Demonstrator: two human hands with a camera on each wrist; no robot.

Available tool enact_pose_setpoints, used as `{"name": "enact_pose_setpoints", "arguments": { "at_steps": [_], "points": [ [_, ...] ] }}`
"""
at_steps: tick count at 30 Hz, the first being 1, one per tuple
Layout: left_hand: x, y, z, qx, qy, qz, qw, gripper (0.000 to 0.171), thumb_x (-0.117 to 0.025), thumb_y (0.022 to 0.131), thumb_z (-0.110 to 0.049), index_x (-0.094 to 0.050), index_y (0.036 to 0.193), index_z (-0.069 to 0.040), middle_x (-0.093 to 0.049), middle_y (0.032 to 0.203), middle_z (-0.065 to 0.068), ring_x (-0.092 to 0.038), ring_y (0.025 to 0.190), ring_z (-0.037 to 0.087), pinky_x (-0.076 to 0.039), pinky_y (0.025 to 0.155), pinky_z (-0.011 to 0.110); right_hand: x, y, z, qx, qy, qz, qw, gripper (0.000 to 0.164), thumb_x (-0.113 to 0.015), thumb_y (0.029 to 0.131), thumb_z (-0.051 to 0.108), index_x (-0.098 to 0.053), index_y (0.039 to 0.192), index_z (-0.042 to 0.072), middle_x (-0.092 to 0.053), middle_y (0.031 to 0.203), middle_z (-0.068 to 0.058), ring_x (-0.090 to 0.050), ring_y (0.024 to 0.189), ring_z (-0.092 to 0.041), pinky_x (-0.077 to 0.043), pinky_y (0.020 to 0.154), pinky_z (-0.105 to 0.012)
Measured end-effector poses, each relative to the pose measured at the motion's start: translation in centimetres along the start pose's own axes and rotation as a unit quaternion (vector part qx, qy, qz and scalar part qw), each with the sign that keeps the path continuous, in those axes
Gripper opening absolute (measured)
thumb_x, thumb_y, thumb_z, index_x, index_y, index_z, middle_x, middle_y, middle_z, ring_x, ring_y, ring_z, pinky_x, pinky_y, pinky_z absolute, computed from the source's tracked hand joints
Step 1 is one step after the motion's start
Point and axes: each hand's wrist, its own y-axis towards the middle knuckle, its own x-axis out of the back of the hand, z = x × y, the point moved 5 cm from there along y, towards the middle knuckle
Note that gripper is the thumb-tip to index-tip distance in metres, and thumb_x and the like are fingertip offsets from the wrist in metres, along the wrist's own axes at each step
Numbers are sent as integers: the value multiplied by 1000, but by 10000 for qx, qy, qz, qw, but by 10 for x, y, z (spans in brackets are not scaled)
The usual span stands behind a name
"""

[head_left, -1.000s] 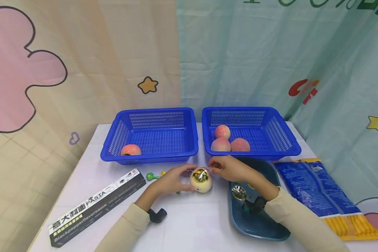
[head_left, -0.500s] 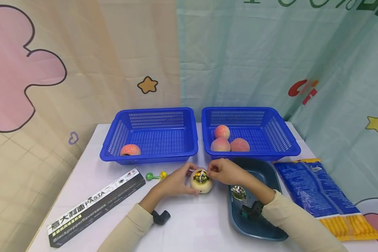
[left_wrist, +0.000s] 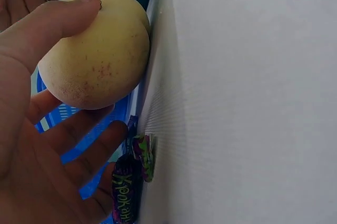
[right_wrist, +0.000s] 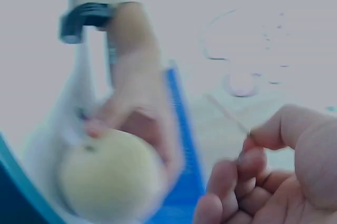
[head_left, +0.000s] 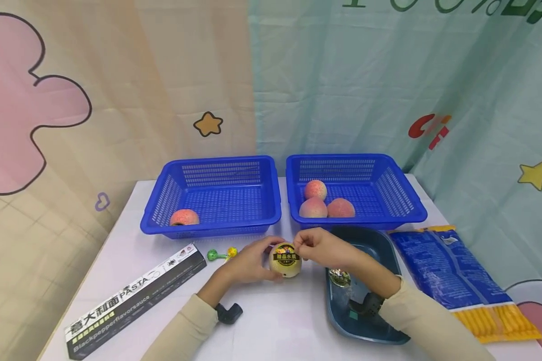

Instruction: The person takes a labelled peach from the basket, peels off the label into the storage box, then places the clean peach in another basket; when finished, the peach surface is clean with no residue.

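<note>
Fruit [head_left: 285, 271], pale yellow and round, is sitting between the thumb and the curved fingers of your left hand [head_left: 253, 261], which is gripping it from the left; its black and yellow label [head_left: 286, 257] is facing the head camera. Your right hand [head_left: 322, 246] is pinching a thin pale strip [right_wrist: 229, 112] between thumb and forefinger, and is hovering just beside the fruit. Under your right forearm, the dark tray [head_left: 343, 316] is lying, and its rounded left rim is running near this hand. Beyond both hands, two blue baskets [head_left: 221, 229] are standing with their front rims near your fingers, which is making the far side rather narrow. Toward you from the left hand, the white tabletop [head_left: 275, 321] is spreading wider, reaching to the tray rim. Left of your left hand, small green and yellow candies [head_left: 232, 251] are lying near, and the pasta box [head_left: 137, 301] is extending farther out.
</note>
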Motion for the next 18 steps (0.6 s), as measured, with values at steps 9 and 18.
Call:
{"name": "enact_pose_setpoints", "arguments": {
  "at_steps": [9,18],
  "points": [
    [0,0,-1,30,-14,3,10000,84,-90,75,-35,-49,146,-18,-57,136,-3,-55,121,18,-44,104,45,87,-80,-16,165,-1290,-902,9874,9,-59,99,3,-61,94,11,-52,82,-1,-51,76,-21,-43,60,-28],
    [1,-2,1,12,-119,47,9999,84,-91,76,-33,-49,147,-20,-57,136,-4,-55,121,18,-43,105,46,74,-117,-70,-167,-2499,-282,9677,23,-70,91,6,-63,80,25,-47,80,10,-44,74,-11,-31,66,-39]
  ]
}}
